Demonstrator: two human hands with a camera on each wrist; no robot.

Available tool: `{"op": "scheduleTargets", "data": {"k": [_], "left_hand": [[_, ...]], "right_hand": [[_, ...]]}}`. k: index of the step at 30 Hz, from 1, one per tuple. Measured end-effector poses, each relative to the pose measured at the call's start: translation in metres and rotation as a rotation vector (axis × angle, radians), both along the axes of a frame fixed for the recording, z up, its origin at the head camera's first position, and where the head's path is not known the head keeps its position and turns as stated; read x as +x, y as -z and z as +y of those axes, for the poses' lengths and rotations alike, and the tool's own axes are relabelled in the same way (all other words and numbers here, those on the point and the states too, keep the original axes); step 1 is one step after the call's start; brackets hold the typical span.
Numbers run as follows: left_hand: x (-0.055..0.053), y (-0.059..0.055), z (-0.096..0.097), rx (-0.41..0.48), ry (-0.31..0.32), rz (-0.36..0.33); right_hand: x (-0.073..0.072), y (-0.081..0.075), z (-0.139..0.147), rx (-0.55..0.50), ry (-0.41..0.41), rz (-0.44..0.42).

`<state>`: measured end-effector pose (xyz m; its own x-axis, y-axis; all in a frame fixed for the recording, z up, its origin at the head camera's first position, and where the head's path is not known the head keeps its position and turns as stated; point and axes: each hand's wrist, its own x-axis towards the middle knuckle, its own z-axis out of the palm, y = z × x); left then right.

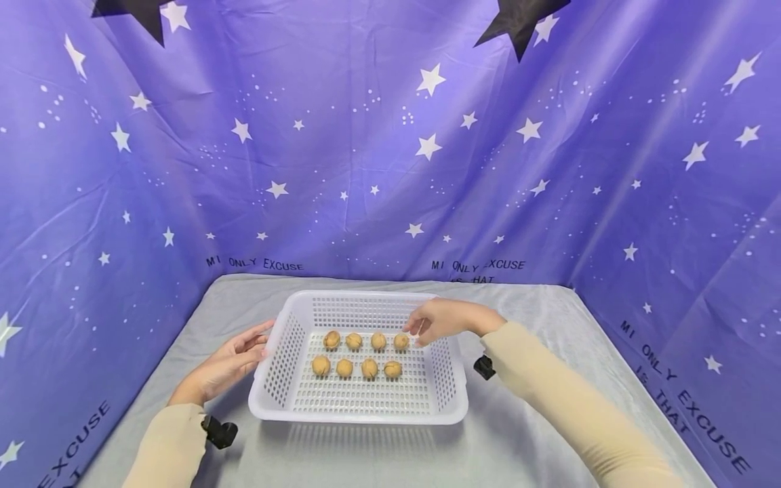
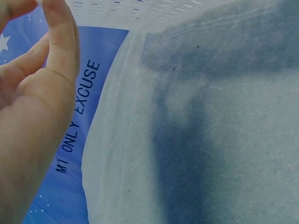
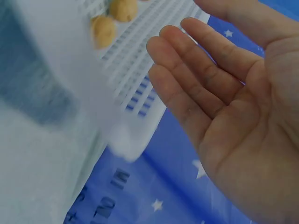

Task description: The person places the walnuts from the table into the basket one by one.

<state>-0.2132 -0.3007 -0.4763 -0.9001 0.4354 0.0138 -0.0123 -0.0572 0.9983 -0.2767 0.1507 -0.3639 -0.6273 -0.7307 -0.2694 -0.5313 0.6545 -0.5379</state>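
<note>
A white plastic basket (image 1: 360,418) with slotted walls stands on the cloth-covered table. Inside it, several walnuts lie in two rows, among them a front-row walnut (image 1: 369,368). My left hand (image 1: 228,360) holds the basket's left rim, thumb and fingers at the edge; the wrist view cuts off the contact. Over the back right of the basket reaches my right hand (image 1: 441,317), its fingertips around the rightmost back-row walnut (image 1: 401,341). In the right wrist view the fingers (image 3: 184,95) are loosely bent and the palm shows bare; two walnuts (image 3: 103,31) appear beyond the rim.
Grey cloth (image 1: 518,447) covers the table around the basket. Purple star-printed curtains (image 1: 366,149) hang behind and on both sides. A small black device sits on each wrist, such as the left wrist device (image 1: 219,432).
</note>
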Motion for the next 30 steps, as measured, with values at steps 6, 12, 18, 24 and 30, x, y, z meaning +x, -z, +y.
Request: {"op": "scheduleTargets", "data": {"k": [6, 12, 18, 24, 30], "left_hand": [[0.001, -0.001, -0.001, 0.017, 0.008, -0.002], [0.0, 0.001, -0.003, 0.019, 0.015, 0.007], [-0.001, 0.002, -0.003, 0.016, 0.011, -0.001], [0.0, 0.0, -0.002, 0.004, 0.002, -0.018], [0.0, 0.0, -0.001, -0.004, 0.003, -0.004]], "right_hand": [[0.006, 0.0, 0.036, -0.066, 0.036, 0.012], [0.01, 0.002, 0.075, -0.117, 0.055, 0.068], [0.016, 0.012, 0.114, -0.141, 0.11, 0.042], [0.028, 0.024, 0.143, -0.142, 0.166, 0.018], [0.037, 0.041, 0.163, -0.141, 0.235, -0.027]]}}
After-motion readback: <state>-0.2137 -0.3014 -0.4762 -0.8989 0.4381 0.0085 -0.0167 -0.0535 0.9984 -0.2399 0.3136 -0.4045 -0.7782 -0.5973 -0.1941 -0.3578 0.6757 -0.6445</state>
